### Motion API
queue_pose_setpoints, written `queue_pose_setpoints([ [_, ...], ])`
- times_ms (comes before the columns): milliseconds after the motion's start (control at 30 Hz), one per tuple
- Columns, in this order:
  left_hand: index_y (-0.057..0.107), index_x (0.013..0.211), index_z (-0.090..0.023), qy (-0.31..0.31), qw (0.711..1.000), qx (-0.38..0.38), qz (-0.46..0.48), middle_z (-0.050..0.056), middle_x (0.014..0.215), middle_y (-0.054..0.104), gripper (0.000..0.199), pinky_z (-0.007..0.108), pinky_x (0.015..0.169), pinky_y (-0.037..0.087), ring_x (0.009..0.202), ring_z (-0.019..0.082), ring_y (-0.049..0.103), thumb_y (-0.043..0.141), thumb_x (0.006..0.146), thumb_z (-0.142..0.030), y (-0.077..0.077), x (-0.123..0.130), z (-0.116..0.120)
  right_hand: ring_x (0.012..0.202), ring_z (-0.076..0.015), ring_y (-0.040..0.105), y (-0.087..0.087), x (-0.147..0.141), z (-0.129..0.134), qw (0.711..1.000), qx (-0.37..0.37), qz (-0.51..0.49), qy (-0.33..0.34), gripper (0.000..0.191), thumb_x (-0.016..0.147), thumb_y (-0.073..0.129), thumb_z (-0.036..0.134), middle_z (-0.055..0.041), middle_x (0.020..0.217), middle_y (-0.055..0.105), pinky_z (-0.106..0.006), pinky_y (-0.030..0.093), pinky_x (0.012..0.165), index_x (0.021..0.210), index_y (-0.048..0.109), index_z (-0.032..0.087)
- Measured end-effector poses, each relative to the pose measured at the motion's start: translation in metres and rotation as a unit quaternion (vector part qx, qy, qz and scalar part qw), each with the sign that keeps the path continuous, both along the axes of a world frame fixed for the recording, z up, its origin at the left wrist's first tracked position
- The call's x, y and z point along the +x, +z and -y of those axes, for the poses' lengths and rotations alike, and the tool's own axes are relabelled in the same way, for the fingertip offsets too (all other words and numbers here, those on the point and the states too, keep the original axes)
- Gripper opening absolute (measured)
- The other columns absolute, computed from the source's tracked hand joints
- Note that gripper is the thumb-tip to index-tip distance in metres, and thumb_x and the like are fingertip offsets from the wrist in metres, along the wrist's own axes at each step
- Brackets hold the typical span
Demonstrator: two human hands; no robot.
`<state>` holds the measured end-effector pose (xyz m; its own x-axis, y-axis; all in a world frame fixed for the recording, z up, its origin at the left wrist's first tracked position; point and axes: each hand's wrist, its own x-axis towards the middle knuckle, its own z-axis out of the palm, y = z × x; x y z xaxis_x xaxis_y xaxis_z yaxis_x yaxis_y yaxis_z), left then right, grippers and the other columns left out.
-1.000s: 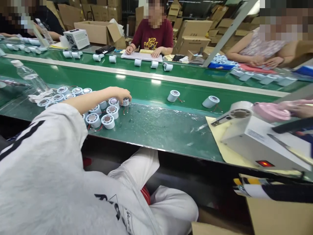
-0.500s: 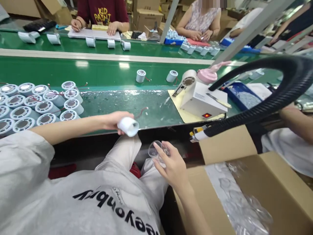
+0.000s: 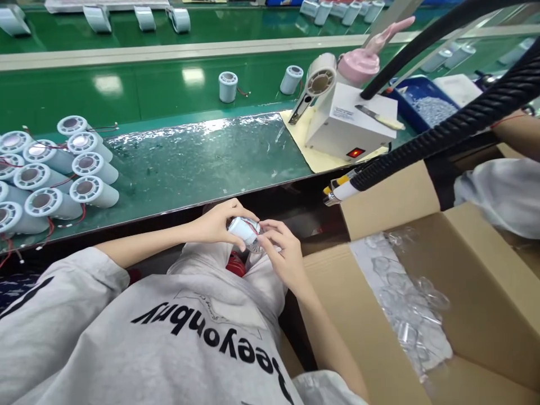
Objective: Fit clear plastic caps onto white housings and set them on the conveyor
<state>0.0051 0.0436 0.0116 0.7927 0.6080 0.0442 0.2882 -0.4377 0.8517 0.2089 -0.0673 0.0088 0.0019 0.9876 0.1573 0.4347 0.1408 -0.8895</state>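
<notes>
Cylinder (image 3: 242, 229) clamped in left grip (image 3: 216, 224) now adjoins clear cup (image 3: 255, 247) pinched in right grip (image 3: 287, 251), both earlier apart, now handled jointly.

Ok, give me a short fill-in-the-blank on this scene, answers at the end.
Gripping the pale-blue cylinder from the side nearer the clustered cylinders is the ____ hand.
The switch on the white machine glows ____.
The open carton holding clear plastic pieces is on the person's ____ side.
Missing words: left; red; right.
</notes>
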Motion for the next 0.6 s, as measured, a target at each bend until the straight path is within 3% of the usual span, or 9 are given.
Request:
queue_pose_setpoints([
  [67, 0.074, 0.120, -0.024, -0.012, 1.000, 0.001, 0.019, 0.012, 0.120, 0.061, 0.068, 0.042, 0.100, 0.048, 0.114, 0.028, 0.058, 0.089, 0.062, -0.057, -0.009, 0.001, 0.000, 0.094, -0.0238, 0.069, -0.001, 0.000, -0.001, 0.998, -0.025, -0.042, -0.039, 0.026, 0.089, 0.065, 0.033, -0.0094, 0.102, 0.071, -0.037, 0.056, 0.082, 0.066, 0.069, 0.021],
  [167, 0.071, 0.126, -0.024, -0.063, 0.996, -0.028, 0.052, 0.015, 0.135, 0.060, 0.069, 0.047, 0.110, 0.044, 0.128, 0.032, 0.056, 0.088, 0.066, -0.052, -0.013, 0.001, 0.004, 0.092, -0.0241, 0.071, -0.003, 0.004, -0.002, 0.986, -0.069, -0.138, -0.071, 0.028, 0.081, 0.075, 0.036, -0.0078, 0.096, 0.074, -0.038, 0.057, 0.083, 0.058, 0.069, 0.022],
  [300, 0.061, 0.137, -0.022, -0.056, 0.989, -0.120, 0.068, 0.014, 0.136, 0.064, 0.069, 0.041, 0.100, 0.052, 0.124, 0.029, 0.061, 0.084, 0.074, -0.037, -0.010, 0.001, 0.014, 0.101, -0.0282, 0.073, -0.003, 0.012, -0.002, 0.963, -0.090, -0.245, -0.062, 0.030, 0.080, 0.080, 0.049, -0.0085, 0.103, 0.077, -0.042, 0.061, 0.084, 0.064, 0.075, 0.023],
  [367, 0.059, 0.138, -0.022, -0.027, 0.975, -0.203, 0.091, 0.015, 0.137, 0.063, 0.070, 0.038, 0.094, 0.055, 0.117, 0.027, 0.065, 0.083, 0.074, -0.034, -0.009, 0.001, 0.020, 0.112, -0.0311, 0.071, -0.002, 0.014, 0.001, 0.977, -0.058, -0.205, -0.008, 0.027, 0.076, 0.083, 0.052, -0.0089, 0.115, 0.076, -0.047, 0.060, 0.094, 0.079, 0.080, 0.025],
  [467, 0.056, 0.139, -0.021, -0.008, 0.943, -0.308, 0.125, 0.015, 0.137, 0.062, 0.071, 0.036, 0.089, 0.056, 0.104, 0.021, 0.069, 0.083, 0.075, -0.034, -0.009, 0.000, 0.026, 0.123, -0.0313, 0.066, 0.000, 0.015, 0.007, 0.997, 0.014, -0.060, 0.054, 0.030, 0.078, 0.086, 0.043, -0.0081, 0.129, 0.072, -0.048, 0.054, 0.107, 0.103, 0.079, 0.028],
  [600, 0.055, 0.143, -0.025, -0.032, 0.939, -0.321, 0.118, 0.015, 0.144, 0.059, 0.075, 0.035, 0.089, 0.056, 0.107, 0.022, 0.069, 0.085, 0.075, -0.034, -0.004, -0.003, 0.027, 0.125, -0.0280, 0.066, -0.001, 0.017, 0.018, 0.996, 0.065, 0.005, 0.062, 0.029, 0.087, 0.079, 0.035, -0.0060, 0.126, 0.073, -0.043, 0.055, 0.107, 0.114, 0.073, 0.029],
])
